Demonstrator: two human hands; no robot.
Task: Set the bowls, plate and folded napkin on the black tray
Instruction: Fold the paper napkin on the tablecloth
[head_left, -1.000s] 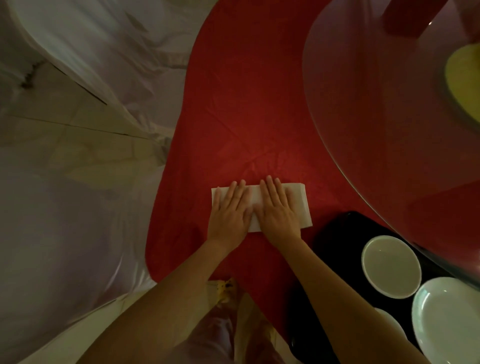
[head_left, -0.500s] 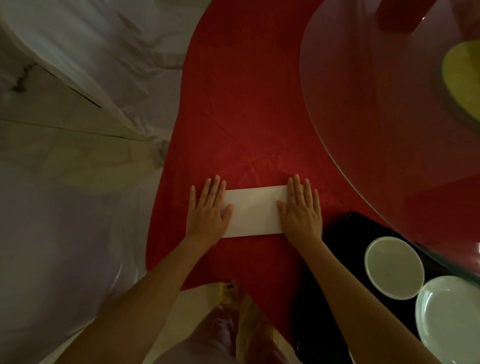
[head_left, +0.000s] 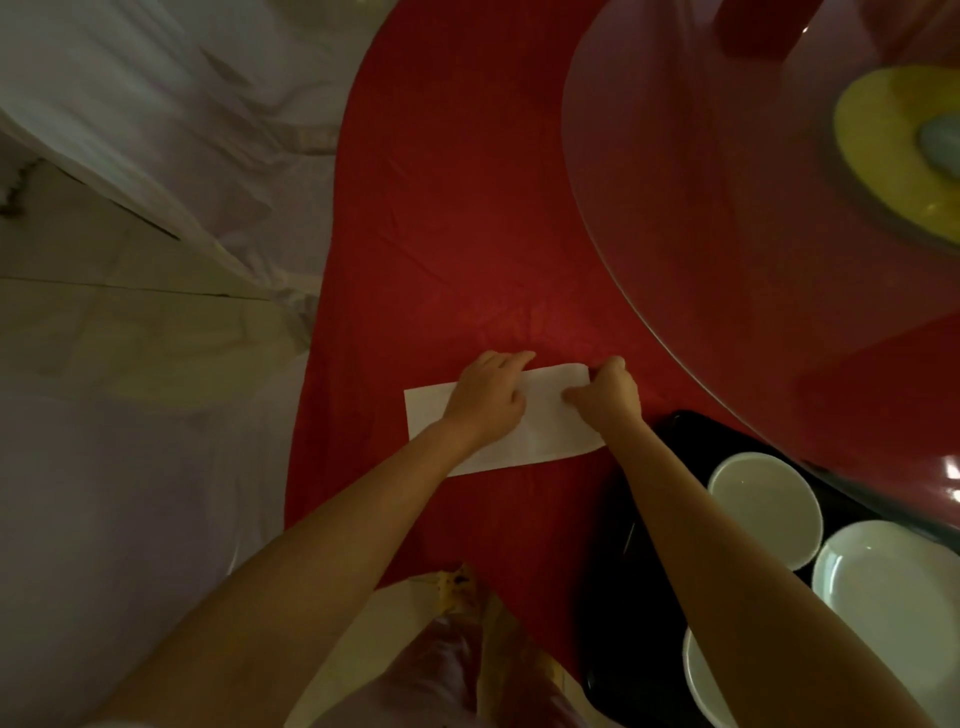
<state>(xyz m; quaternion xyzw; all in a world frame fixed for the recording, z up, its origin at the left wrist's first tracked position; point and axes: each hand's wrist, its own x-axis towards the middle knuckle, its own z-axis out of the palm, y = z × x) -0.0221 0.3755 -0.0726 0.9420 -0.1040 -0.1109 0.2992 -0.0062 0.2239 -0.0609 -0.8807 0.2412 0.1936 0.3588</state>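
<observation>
Napkin (head_left: 540, 434), a white folded strip, lies flat on the red-clothed surface (head_left: 467, 234), just left of the black tray (head_left: 654, 545). The left hand (head_left: 485, 397) rests on its middle, fingers curled onto the far edge, pinning it rather than gripping. The right hand (head_left: 608, 397) pinches the napkin's right end, its grip pressed together on the paper. On the tray stand a white bowl (head_left: 763, 506), a plate (head_left: 893, 592) and, half hidden by the right forearm, another white dish (head_left: 701, 686).
</observation>
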